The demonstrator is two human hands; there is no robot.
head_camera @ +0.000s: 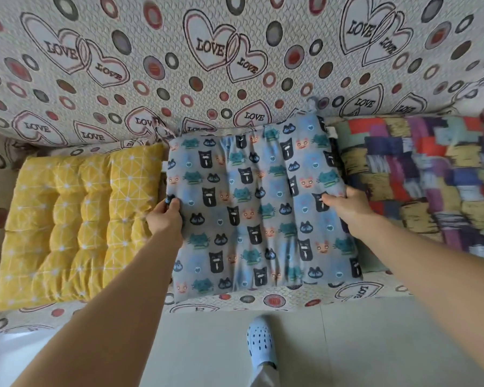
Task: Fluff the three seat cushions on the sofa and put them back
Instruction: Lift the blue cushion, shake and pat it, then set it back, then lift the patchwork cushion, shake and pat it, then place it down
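- Quilted blue cat-print cushion [260, 208] lies mid-sofa [235, 65], between tufted yellow cushion [76, 224] and patchwork cushion [419, 177].
- Left hand [165, 219] pinches its left edge.
- Right hand [345, 205] grips its right edge.

Hidden and cut off

Your patchwork cushion [419, 180] runs off the right edge, blurred; your shoe [260, 344] hides its toe under the sofa [235, 300].

Yellow cushion [76, 219] with white grid lines; blue cushion [260, 208] printed with cats; patchwork cushion [419, 174] in red, purple, navy; sofa cover [235, 51] with LOVE hearts, rings
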